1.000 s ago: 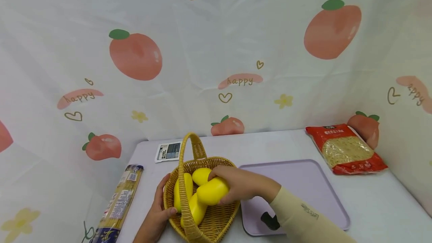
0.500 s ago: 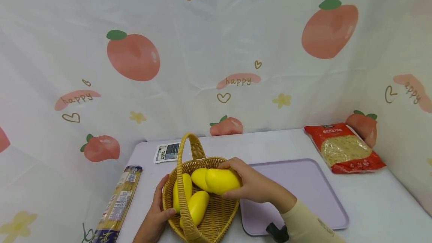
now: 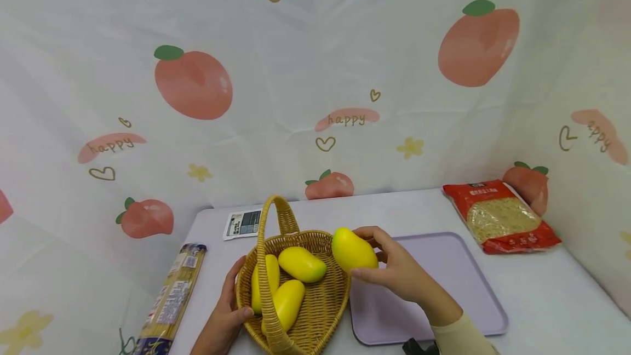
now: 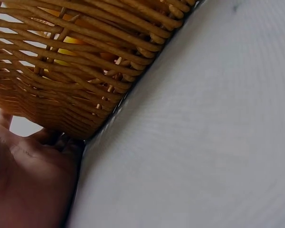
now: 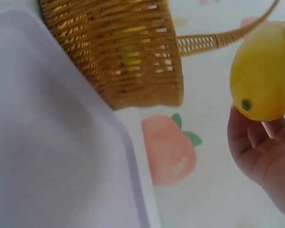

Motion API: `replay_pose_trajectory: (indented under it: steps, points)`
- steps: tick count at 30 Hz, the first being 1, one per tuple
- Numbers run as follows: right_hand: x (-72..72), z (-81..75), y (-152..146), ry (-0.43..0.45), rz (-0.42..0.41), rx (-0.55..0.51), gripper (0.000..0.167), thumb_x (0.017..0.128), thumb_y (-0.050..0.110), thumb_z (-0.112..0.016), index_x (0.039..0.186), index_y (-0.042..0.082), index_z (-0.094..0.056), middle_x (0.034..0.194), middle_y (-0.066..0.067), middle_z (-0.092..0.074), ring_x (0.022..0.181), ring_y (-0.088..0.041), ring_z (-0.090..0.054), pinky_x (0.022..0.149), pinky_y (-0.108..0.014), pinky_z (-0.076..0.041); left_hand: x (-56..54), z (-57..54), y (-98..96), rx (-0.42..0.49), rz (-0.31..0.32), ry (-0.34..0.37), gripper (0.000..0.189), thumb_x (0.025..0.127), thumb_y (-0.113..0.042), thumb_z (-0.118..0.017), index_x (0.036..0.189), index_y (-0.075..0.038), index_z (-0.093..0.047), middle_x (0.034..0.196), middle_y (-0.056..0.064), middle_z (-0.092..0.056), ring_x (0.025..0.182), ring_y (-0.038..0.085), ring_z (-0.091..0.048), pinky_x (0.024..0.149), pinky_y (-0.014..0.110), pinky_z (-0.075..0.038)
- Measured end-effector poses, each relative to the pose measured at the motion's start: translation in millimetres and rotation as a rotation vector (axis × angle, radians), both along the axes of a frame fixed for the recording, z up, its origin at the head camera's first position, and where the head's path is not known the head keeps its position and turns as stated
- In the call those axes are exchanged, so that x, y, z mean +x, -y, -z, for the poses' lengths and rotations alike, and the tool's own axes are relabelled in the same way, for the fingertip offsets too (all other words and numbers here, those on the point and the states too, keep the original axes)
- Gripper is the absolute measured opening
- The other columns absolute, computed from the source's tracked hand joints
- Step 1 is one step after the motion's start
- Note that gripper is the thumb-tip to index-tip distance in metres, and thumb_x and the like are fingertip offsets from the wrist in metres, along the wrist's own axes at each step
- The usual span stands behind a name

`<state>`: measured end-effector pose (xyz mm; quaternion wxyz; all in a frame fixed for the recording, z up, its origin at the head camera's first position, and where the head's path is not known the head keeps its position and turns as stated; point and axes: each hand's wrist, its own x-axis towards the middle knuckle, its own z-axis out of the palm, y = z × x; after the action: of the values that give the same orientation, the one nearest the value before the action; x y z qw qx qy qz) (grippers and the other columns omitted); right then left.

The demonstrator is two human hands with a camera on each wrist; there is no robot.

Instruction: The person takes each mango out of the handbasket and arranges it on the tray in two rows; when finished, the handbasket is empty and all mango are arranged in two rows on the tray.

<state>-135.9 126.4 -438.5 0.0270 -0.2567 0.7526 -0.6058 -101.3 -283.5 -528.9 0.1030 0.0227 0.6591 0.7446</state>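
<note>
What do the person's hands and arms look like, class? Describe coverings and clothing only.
The left hand and right hand are both without gloves. On the right, a cream-coloured fabric sleeve ends short of the wrist; beside it is a small black object, partly cut off, its attachment unclear. No sleeve shows on the left.

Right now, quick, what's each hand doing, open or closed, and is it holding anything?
Left hand: closed on the side of the wicker basket, thumb over the rim.
Right hand: closed around a yellow mango.
</note>
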Motion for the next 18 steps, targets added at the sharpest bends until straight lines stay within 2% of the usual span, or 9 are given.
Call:
replay_pose_trajectory:
  steps: [5, 11, 18]
  points:
    - [2.2, 5.2, -16.9, 0.075, 0.029, -0.056, 0.058, 0.096, 0.013, -0.085, 0.145, 0.006, -0.055, 0.132, -0.017, -0.060, 0.111, -0.038, -0.063, 0.091, -0.038, -0.059, 0.7, 1.2, 1.6, 0.022, 0.005, 0.003, 0.106, 0.099, -0.014, -0.079, 0.175, -0.032, -0.007, 0.179, 0.009, -0.004, 0.154, 0.021, -0.027, 0.113, 0.026, -0.041]
    - [-0.6, 11.6, -38.6, 0.135, 0.094, -0.087, 0.064, 0.096, 0.010, -0.083, 0.151, 0.007, -0.050, 0.133, -0.022, -0.056, 0.111, -0.042, -0.064, 0.087, -0.040, -0.062, 1.6, 1.7, 2.6, 0.051, 0.015, 0.012, 0.104, 0.099, -0.014, -0.078, 0.174, -0.035, -0.009, 0.178, 0.008, -0.004, 0.148, 0.006, -0.039, 0.113, 0.027, -0.041]
    - [-6.3, 21.2, -50.1, 0.157, 0.203, -0.037, 0.065, 0.098, 0.015, -0.083, 0.153, 0.005, -0.049, 0.136, -0.020, -0.058, 0.116, -0.040, -0.061, 0.088, -0.039, -0.061, 0.9, 2.7, 4.0, 0.044, 0.020, 0.014, 0.103, 0.099, -0.013, -0.077, 0.174, -0.036, -0.009, 0.179, 0.008, -0.003, 0.148, 0.005, -0.039, 0.113, 0.028, -0.042]
